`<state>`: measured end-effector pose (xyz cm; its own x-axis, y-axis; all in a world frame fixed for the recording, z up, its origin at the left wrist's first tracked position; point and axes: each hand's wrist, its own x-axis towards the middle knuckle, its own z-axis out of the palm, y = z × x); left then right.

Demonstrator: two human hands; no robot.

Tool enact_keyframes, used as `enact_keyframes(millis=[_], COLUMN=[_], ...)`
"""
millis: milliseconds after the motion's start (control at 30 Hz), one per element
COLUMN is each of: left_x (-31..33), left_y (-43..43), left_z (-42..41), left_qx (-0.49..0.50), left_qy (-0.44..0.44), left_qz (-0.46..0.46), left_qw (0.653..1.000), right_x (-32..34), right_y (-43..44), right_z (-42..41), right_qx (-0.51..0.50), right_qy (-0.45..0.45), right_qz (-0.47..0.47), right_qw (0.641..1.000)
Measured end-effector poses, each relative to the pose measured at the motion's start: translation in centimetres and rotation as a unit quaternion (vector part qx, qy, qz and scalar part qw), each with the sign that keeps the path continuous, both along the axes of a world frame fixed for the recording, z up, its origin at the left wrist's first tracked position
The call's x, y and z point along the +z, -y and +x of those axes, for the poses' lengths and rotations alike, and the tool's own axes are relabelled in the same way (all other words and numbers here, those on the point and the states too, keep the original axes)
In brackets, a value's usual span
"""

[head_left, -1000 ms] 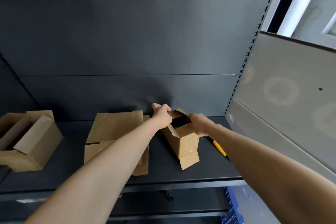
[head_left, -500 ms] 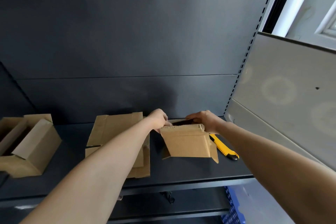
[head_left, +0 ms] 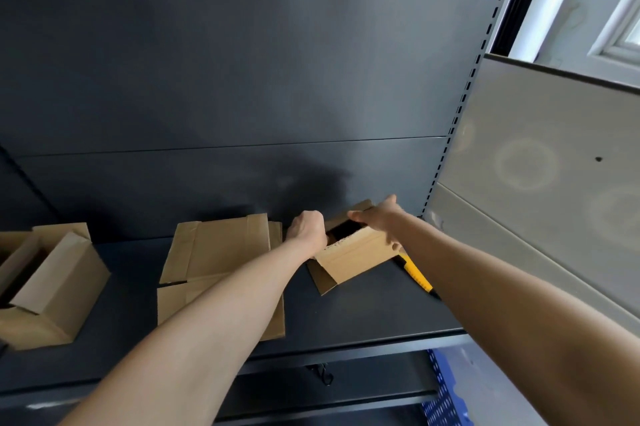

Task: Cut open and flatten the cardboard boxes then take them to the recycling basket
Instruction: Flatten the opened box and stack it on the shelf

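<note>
L hand (head_left: 306,231) fingers curled round left end of small box (head_left: 356,257); R hand (head_left: 377,218) fingers clamp its top right edge. Box sits part-open on shelf (head_left: 363,318), betw. flattened box (head_left: 221,252) on left & yellow knife (head_left: 415,275) on right. Open box (head_left: 55,287) at left edge.

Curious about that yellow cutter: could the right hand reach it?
Probably yes, after letting go: the right hand grips the small cardboard box, and the yellow utility knife lies uncovered beside it.

Flattened box (head_left: 221,259) left of small box (head_left: 356,257), knife (head_left: 415,275) right
</note>
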<state>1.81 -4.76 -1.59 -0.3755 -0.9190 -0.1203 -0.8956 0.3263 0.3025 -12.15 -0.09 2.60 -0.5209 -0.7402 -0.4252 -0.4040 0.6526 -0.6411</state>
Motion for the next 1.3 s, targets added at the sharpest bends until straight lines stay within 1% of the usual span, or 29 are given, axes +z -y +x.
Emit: enact_keyframes(millis=[33, 67, 100, 133, 200, 267, 300, 400, 500, 600, 667, 800, 867, 1067, 1200, 1300], left_x=[0.0, -0.1, -0.1, -0.2, -0.5, -0.8, -0.9, -0.7, -0.2, -0.7, -1.3, -1.9, -1.7, -1.4, -1.6, -1.3], left_y=[0.0, 0.1, 0.3, 0.5, 1.0, 1.3, 1.5, 1.2, 0.0, -0.7, -0.7, -0.4, -0.5, -0.5, -0.4, 0.1], left_z=[0.0, 0.1, 0.1, 0.2, 0.4, 0.8, 1.0, 1.1, 0.0, -0.8, -0.6, 0.0, -0.1, -0.9, -0.5, 0.3], left_qx=[0.004, 0.01, 0.017, 0.02, 0.004, -0.021, -0.028, -0.031, -0.042, -0.05, -0.046, -0.016, -0.012, -0.013, -0.001, -0.005], left_qy=[-0.001, -0.001, 0.0, 0.003, -0.008, -0.045, -0.063, -0.087, -0.079, -0.074, -0.075, -0.065, -0.05, -0.01, -0.021, -0.066], left_qz=[-0.006, -0.012, -0.016, -0.016, 0.004, 0.057, 0.075, 0.062, 0.059, 0.066, 0.087, 0.1, 0.1, 0.094, 0.106, 0.17], left_qw=[1.0, 1.0, 1.0, 1.0, 1.0, 0.997, 0.995, 0.994, 0.994, 0.994, 0.992, 0.993, 0.994, 0.995, 0.994, 0.983], right_x=[-0.4, -0.6, -1.0, -1.5, -2.1, -2.6, -2.8, -2.7, -2.3, -2.1, -2.1, -3.1, -3.5, -4.1, -3.9, -3.8], right_y=[0.3, 0.4, 0.6, 0.7, 0.7, 0.4, 0.3, -0.2, 0.2, 0.1, -0.4, -0.9, -0.9, -0.2, 0.4, 0.7], right_z=[0.0, 0.0, -0.2, -0.4, -0.9, -1.4, -1.7, -1.5, -0.5, 0.4, 0.5, -0.7, -0.9, -0.6, -0.3, -0.3], right_qx=[-0.069, -0.118, -0.135, -0.128, -0.079, -0.046, -0.043, -0.08, -0.129, -0.058, -0.012, 0.032, 0.038, 0.016, 0.022, 0.03], right_qy=[0.017, 0.032, 0.047, 0.055, 0.046, 0.033, 0.041, 0.079, 0.152, 0.162, 0.197, 0.265, 0.265, 0.238, 0.213, 0.154], right_qz=[-0.025, -0.051, -0.067, -0.066, -0.044, -0.035, -0.039, -0.069, -0.088, -0.043, -0.023, -0.035, -0.042, -0.049, -0.041, -0.032], right_qw=[0.997, 0.991, 0.987, 0.988, 0.995, 0.998, 0.997, 0.991, 0.976, 0.984, 0.98, 0.963, 0.963, 0.97, 0.976, 0.987])
